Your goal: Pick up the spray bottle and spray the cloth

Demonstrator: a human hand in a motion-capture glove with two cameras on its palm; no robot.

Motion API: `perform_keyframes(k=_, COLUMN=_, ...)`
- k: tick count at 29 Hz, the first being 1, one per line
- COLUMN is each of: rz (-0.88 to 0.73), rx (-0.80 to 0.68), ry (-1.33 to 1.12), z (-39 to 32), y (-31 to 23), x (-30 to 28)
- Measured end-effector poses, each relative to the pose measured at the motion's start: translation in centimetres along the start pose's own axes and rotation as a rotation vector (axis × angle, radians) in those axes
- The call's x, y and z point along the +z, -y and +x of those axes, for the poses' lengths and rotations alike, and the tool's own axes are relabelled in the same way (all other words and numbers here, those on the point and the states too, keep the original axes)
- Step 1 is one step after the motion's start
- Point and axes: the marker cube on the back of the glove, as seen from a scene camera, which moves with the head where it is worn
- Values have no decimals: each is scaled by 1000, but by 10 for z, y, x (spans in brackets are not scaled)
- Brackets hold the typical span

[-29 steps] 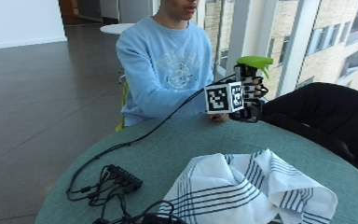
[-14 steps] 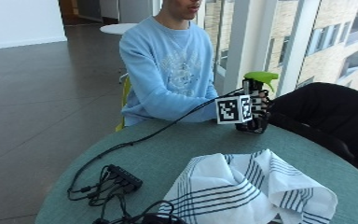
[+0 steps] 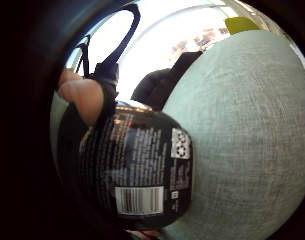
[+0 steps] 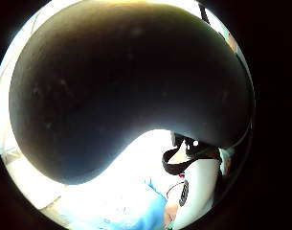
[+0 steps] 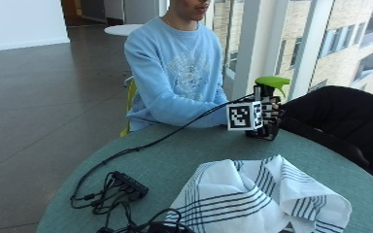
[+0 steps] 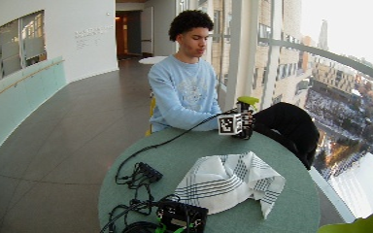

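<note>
In the outside view a black spray bottle with a green trigger head (image 5: 272,81) stands upright at the far side of the round green table (image 5: 174,155), its base down at the table top. My gloved right hand (image 5: 268,114) grips its body, fingers curled round it. The white cloth with dark stripes (image 5: 258,199) lies crumpled on the near half of the table, well in front of the bottle and apart from it. In the little finger side palm view the bottle's label and barcode (image 3: 137,175) sit close to the palm beside a fingertip (image 3: 82,97). The bottle's dark body (image 4: 126,86) fills the thumb side palm view.
A black jacket (image 5: 342,116) hangs over a chair right behind the bottle. A black box with tangled cables (image 5: 129,183) lies on the table's left part, and another black device (image 5: 167,227) sits at the front edge. A window post stands behind the bottle.
My hand has lowered the bottle from above the table down to its surface and shifted it slightly right. The cloth has not moved.
</note>
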Motion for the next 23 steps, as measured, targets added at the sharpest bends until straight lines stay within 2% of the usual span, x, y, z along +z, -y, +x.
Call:
perform_keyframes(k=4, rz=-7, rx=-10, ry=-52, z=-9, y=-7, x=-17)
perform_keyframes(k=10, rz=5, rx=-55, ry=-351, z=-38, y=-47, x=-76)
perform_keyframes(k=18, rz=49, rx=55, ry=-683, z=-61, y=-139, x=-161)
perform_keyframes(k=23, rz=99, rx=139, ry=-904, z=-66, y=-211, x=-193)
